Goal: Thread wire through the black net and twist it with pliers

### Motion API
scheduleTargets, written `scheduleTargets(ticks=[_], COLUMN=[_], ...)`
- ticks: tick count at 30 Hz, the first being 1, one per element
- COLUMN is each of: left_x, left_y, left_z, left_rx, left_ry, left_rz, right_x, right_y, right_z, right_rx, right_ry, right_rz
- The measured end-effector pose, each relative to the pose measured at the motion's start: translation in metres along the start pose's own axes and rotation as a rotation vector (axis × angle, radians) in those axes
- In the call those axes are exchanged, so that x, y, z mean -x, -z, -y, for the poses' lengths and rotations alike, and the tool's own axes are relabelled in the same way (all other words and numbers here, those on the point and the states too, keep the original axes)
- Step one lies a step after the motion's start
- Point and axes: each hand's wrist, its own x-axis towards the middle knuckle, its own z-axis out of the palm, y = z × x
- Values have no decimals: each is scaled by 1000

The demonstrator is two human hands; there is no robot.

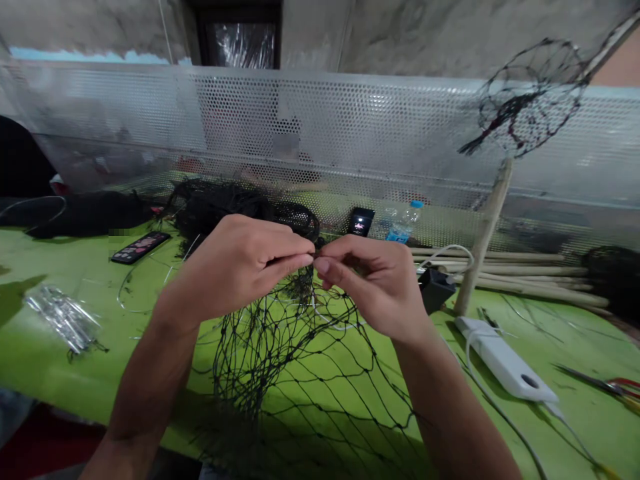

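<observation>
From where I stand, both hands meet over the green desk (pixel 60 250), fingertip to fingertip. The left hand (pixel 245 263) has a narrow grip, thumb and fingers pressed together; the right hand (pixel 373 280) pinches just beside it, its other fingers curled in. Between them they hold a dark bit of the black net (pixel 320 380), though the fingertips cover most of it and I can't make out the exact strand or any knot there. The net hangs below the hands and spreads toward the person, its lower part blurring into shadow at the bottom edge.

The left hand partly hides a black heap (pixel 215 200) behind it; what it's made of is hard to tell. A dark phone (pixel 361 221) and a clear bottle (pixel 407 217) with a blue cap stand beyond the right hand, the bottle's base out of my sight. The right wrist covers part of a black adapter (pixel 436 289). Near it lies a white power strip (pixel 507 360), and farther right the scissors (pixel 600 380) are cut off at their handles. On the left, the shiny packets (pixel 65 317) glare too much to read.
</observation>
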Motion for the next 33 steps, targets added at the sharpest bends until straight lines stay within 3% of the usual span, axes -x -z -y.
scheduleTargets(ticks=[6, 11, 14, 18, 20, 22, 33], left_x=[0, 0, 0, 1, 2, 3, 1], left_y=[-10, -10, -5, -1, -1, -1, -1], left_z=[9, 7, 1, -1, 1, 3, -1], left_rx=[-136, -115, -53, 91, 136, 142, 72], left_ry=[-96, -125, -23, 92, 139, 176, 198], left_rz=[-35, -56, -41, -78, -90, -96, -93], right_x=[-6, -8, -3, 8, 12, 13, 10], right_y=[0, 0, -3, -11, -14, -16, -19], right_z=[-9, -7, 0, 4, 2, -2, -3], right_rx=[-508, -683, -417, 303, 557, 669, 848], right_ry=[-305, -465, -315, 137, 338, 460, 579], right_rz=[31, 139, 77, -208, -246, -254, -328])
